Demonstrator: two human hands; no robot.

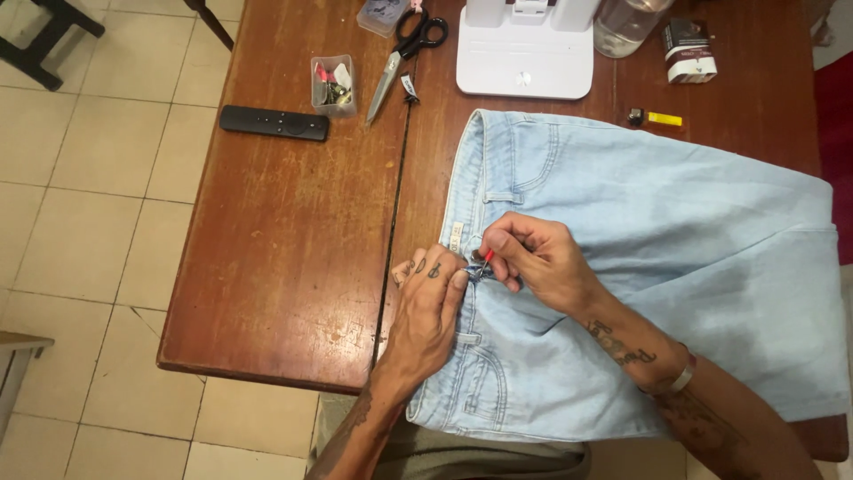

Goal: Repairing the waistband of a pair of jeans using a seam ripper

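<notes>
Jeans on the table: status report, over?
Left hand pins the jeans waistband. Right hand pinches a small red tool there. Scissors lie apart.

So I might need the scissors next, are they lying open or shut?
Shut. The scissors lie flat on the wooden table with both blades together as one point and the black handles side by side.

The small red tool is mostly hidden by the right hand's fingers.

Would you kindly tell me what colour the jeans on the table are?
The jeans are pale light blue, seen clearly in the head view.
</notes>
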